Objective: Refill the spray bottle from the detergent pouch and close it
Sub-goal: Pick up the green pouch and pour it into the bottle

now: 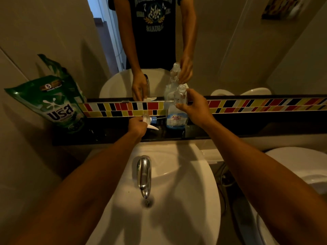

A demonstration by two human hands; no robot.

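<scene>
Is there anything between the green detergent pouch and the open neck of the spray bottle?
Nothing blocks the open neck. The left hand, holding the removed spray head, sits on the shelf between the pouch and the spray bottle.

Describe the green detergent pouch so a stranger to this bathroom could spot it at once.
Start at the white washbasin and look up to the dark ledge behind it, under the mirror. At the ledge's far left end, leaning against the wall, stands the green plastic detergent pouch. It is the only green, soft-sided item; the clear spray bottle near the right hand is rigid with a blue label.
</scene>
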